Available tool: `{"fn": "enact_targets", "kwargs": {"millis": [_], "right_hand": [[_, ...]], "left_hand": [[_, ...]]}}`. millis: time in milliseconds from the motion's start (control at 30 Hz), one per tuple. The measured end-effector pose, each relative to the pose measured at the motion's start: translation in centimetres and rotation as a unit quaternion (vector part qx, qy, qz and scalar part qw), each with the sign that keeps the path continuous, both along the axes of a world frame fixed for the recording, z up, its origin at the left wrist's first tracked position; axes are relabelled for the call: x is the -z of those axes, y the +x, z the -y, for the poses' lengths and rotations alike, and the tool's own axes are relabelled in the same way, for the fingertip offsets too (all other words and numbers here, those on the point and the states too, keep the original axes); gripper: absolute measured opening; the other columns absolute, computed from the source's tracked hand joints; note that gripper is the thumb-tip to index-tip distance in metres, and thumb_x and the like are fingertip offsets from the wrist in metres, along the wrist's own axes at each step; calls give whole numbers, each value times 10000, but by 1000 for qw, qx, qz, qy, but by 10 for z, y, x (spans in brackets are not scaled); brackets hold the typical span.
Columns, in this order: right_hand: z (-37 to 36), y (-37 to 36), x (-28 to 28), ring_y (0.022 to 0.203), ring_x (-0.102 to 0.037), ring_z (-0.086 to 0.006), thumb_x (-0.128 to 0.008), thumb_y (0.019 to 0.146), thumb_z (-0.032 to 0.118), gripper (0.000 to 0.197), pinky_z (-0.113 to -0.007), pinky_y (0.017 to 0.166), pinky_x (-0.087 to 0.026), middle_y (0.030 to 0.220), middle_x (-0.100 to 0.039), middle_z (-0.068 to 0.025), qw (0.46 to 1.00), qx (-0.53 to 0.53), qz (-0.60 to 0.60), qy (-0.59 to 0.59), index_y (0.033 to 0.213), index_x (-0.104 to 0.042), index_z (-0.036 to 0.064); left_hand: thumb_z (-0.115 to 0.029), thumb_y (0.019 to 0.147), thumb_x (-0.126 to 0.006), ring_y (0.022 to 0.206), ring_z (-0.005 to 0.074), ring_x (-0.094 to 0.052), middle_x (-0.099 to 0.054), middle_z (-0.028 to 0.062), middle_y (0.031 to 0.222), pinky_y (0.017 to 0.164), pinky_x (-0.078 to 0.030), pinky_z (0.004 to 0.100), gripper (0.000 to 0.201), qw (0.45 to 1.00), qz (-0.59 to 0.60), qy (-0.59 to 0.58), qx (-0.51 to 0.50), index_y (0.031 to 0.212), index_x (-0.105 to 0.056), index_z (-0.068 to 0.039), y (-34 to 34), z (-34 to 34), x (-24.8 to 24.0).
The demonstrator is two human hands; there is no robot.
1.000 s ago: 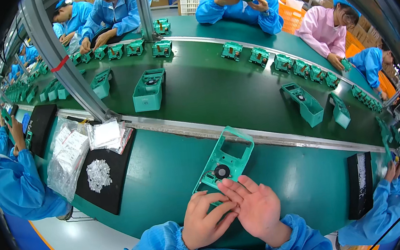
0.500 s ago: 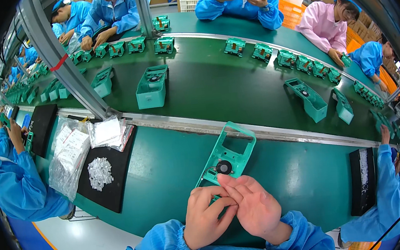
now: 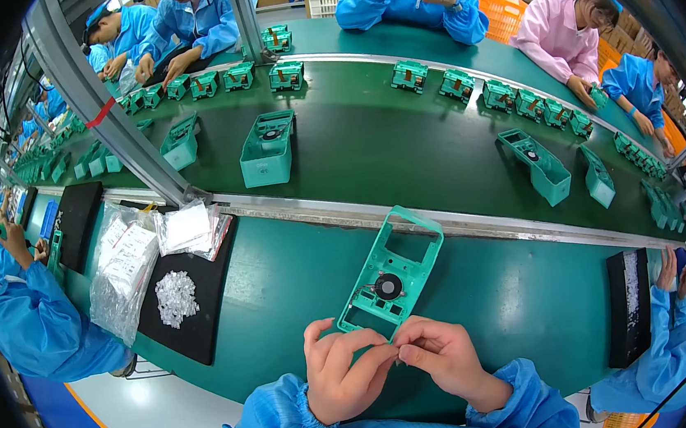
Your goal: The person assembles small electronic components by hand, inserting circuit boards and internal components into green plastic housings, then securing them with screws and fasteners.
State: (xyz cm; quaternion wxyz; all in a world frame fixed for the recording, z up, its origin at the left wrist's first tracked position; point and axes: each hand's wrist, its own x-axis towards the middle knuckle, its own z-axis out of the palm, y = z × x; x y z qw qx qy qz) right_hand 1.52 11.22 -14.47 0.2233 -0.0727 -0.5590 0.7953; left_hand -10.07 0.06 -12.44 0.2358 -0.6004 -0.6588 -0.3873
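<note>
Green table (image 3: 533,303) holds an open green case (image 3: 408,277). By its near end, left hand (image 3: 348,374) and right hand (image 3: 446,361) meet, fingertips together; I cannot tell whether they grip something. Work looks part done: a round black piece (image 3: 389,286) sits inside, uncovered.

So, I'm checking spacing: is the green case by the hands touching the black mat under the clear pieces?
Apart: the head view shows green tabletop between the case and the mat.
</note>
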Motion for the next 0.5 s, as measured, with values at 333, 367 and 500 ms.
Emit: {"fn": "enact_targets", "kwargs": {"millis": [333,367,500], "right_hand": [[-2,-4,13,761,-520,-101,-607,841,97,113,-216,686,-423,809,-543,-28,989,-42,-46,-136,848,-590,-15],[-2,-5,13,761,-520,-101,-607,841,97,113,-216,686,-423,809,-543,-28,989,-42,-45,-136,848,-590,-15],[-1,-7,15,763,-522,-103,-608,837,88,104,-217,686,-423,800,-544,-30,992,-33,-48,-116,835,-595,-16]], "left_hand": [[-69,555,-745,802,140,-503,-574,-47,846,827,-369,414,245,1000,12,-4,4,759,-641,-157,-2,0,0],[-60,539,-755,828,150,-504,-566,-34,837,835,-364,432,234,1000,15,-12,6,723,-646,-154,-2,1,1],[-53,540,-751,827,150,-505,-569,-35,842,834,-364,432,235,1000,12,-11,6,725,-646,-153,-4,2,1]]}}
